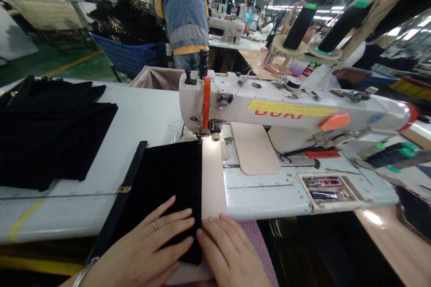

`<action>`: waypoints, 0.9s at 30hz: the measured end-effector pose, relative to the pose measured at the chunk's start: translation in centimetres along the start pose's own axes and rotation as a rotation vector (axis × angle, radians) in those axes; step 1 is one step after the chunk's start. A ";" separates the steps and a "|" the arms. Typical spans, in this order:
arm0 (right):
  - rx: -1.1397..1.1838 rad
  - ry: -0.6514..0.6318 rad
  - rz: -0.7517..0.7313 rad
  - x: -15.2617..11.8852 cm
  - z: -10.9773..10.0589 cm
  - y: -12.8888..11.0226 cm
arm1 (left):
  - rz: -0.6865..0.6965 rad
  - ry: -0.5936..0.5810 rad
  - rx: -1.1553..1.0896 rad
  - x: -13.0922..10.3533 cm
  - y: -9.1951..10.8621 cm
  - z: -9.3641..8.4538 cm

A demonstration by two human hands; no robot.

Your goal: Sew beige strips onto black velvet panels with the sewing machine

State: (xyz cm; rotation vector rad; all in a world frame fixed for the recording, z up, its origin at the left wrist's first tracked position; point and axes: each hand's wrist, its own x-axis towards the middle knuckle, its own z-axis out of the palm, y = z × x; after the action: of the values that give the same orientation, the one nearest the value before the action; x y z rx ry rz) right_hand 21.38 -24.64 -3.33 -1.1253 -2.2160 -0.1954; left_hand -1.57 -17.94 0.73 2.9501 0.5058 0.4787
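Under the needle of a white sewing machine (232, 103) lies a black fabric panel (168, 175), with a beige strip (213, 184) along its right edge. A black zipper (124, 184) with a gold slider (123, 189) borders the panel's left side. My left hand (158, 237), with a ring, rests on the panel with its fingers spread. Beside it my right hand (229, 246) lies across the beige strip, fingers stretched out, their tips touching the panel's edge. The underside of the panel is hidden.
Black fabric pieces (50, 130) are piled on the table's left. A tool tray (332, 190) is set into the machine table at right. Thread spools (299, 27) stand behind the machine. Further back, a person (185, 9) stands near a blue basket (128, 56) of black pieces.
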 end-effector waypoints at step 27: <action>0.036 0.113 -0.001 3.8 1.3 2.0 | -0.099 -0.051 0.077 3.4 -4.6 0.3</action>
State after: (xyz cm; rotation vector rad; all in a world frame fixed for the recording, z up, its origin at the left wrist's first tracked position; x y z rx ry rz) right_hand 20.61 -20.32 -2.38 -1.0678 -2.1118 -0.2130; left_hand 0.19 -12.50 0.65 2.9832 0.6749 0.3806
